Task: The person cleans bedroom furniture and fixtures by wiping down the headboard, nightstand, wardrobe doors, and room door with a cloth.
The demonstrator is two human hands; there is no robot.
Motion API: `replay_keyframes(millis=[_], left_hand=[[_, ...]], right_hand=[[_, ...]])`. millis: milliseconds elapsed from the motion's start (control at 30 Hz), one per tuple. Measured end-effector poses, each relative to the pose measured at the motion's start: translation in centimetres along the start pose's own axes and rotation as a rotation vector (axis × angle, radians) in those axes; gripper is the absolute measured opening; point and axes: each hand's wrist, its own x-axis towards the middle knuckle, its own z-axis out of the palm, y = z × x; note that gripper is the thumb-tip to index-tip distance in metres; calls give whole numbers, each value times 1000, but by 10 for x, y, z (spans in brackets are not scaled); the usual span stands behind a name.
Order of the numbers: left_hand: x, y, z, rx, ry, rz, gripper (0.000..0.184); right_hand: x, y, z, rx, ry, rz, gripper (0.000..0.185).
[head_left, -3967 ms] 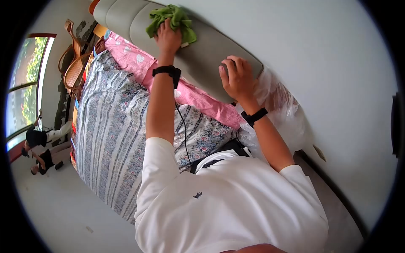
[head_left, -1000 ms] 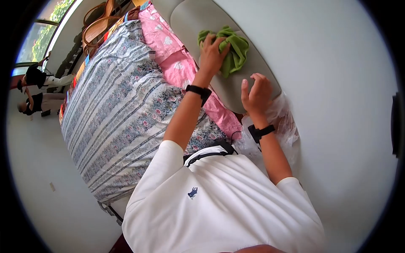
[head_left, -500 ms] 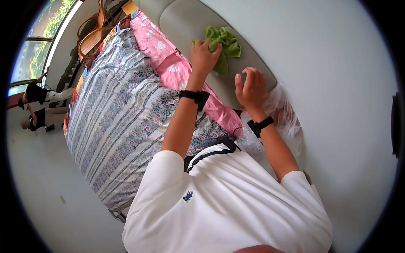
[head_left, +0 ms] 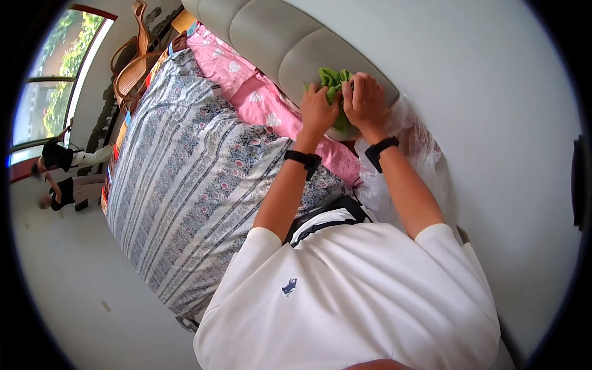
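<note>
In the head view, the green cloth (head_left: pixel 333 77) lay bunched against the padded grey headboard (head_left: pixel 311 52), a little past twelve o'clock from the middle. The left hand (head_left: pixel 319 112) was at its seven o'clock side and the right hand (head_left: pixel 367 105) at its four o'clock side, the two close together. The fingers of both were narrow, curled in and holding folds of the cloth.

Handling it well, I judged, called for matched grips on both sides, the loose lower end gathered in so that it did not trail onto the pink sheet (head_left: pixel 256 92) at seven o'clock of the cloth. Light, even pressure suited the soft padding, and the right elbow needed room from the crumpled plastic (head_left: pixel 410 154) towards three o'clock.

Most fingertips were hidden in the folds, so how firmly each hand gripped could not be told, nor whether the cloth was damp. The hands covered much of it. The headboard's far end was cut off at eleven o'clock, and whatever the plastic wrapped was unclear. Two people at nine o'clock were small and hard to make out.
</note>
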Motion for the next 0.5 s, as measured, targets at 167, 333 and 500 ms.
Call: replay_keyframes(millis=[167,333,500], left_hand=[[-21,18,4,16,70,-128,36],[-60,37,4,-201,58,-160,52],[-95,47,4,-171,-36,-119,64]], right_hand=[[-33,9,-33,80,-68,-77,33],[-101,37,-88,-133,-234,96,56],[-142,41,-122,-256,-340,83,50]])
